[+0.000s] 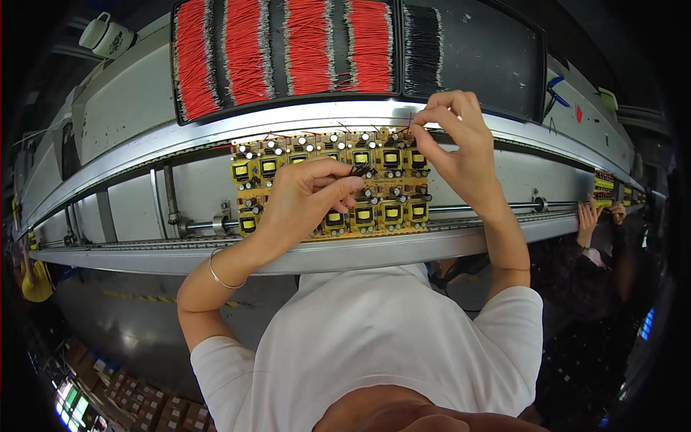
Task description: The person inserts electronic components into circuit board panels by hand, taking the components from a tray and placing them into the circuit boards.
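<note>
A panel of circuit boards point(252, 194), crowded with yellow transformers and capacitors, lies on the conveyor in front of me. My left hand point(306, 198) is over its middle, thumb and fingers closed on a small bunch of black wires point(361, 170). My right hand point(464, 147) is at the panel's far right corner, thumb and forefinger pinched together. By those fingertips a thin, dark reddish wire point(411, 119) stands up; the pinch seems to be on it. Several red wires point(277, 135) stick out along the panel's far edge. My left hand covers some boards.
Beyond the conveyor's metal rail point(309, 114), a black tray point(397, 43) holds rows of red wires point(248, 50) and black wires point(422, 47). Blue-handled pliers point(555, 93) lie right of it; a white jug point(106, 36) stands far left. Another person's hands point(589, 219) work at the right.
</note>
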